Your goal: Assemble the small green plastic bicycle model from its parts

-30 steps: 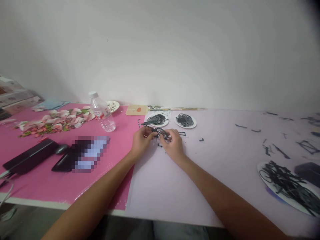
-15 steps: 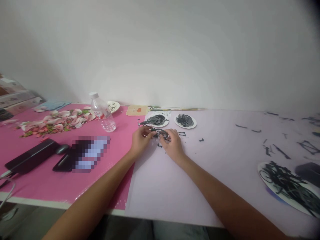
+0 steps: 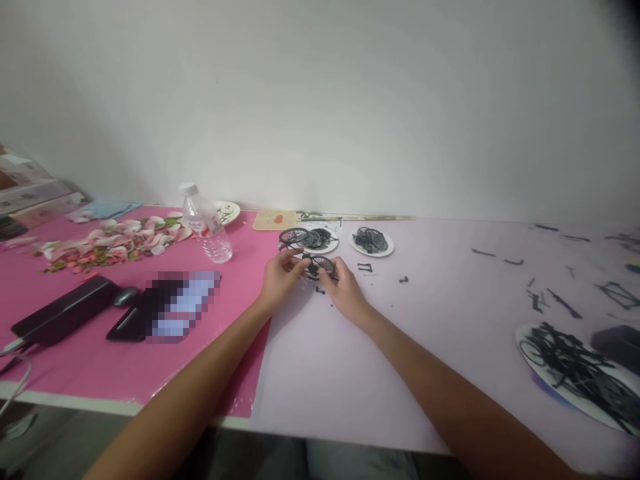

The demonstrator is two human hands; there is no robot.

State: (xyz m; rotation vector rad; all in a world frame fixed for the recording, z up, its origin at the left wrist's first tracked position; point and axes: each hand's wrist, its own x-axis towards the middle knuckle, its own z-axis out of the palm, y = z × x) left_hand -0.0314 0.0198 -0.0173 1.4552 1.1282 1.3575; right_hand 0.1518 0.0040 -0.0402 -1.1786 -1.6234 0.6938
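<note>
Stacked boxes [image 3: 37,193] at the far left are cut off by the edge of view, and beside them pink petals [image 3: 117,240] are spread over the pink tabletop [image 3: 200,360]. Nearer, the face of a dark handheld device [image 3: 170,303] is masked by coarse pixel blocks, its content unreadable. A small plate [image 3: 231,208] is partly covered by a clear bottle [image 3: 207,230].

At center, a black model bicycle [image 3: 313,269] is held above the table between the left hand [image 3: 279,283] and the right hand [image 3: 347,290], the fingers of each pinched narrowly on it. Its middle is partly hidden by fingertips. Two thin, finely spoked wheels are shown, one to the far left, one toward the right hand; the former is seen against dark parts on a white plate [image 3: 332,249], so its outline is hard to separate. Whether every piece is joined cannot be told.

To the right, a second white plate [image 3: 387,250] is heaped with tangled black parts, and loose pieces [image 3: 564,303] are scattered, blurred toward the edge. At the near right, a larger loaded plate [image 3: 524,333] and a dark block [image 3: 617,343] are cut off.
</note>
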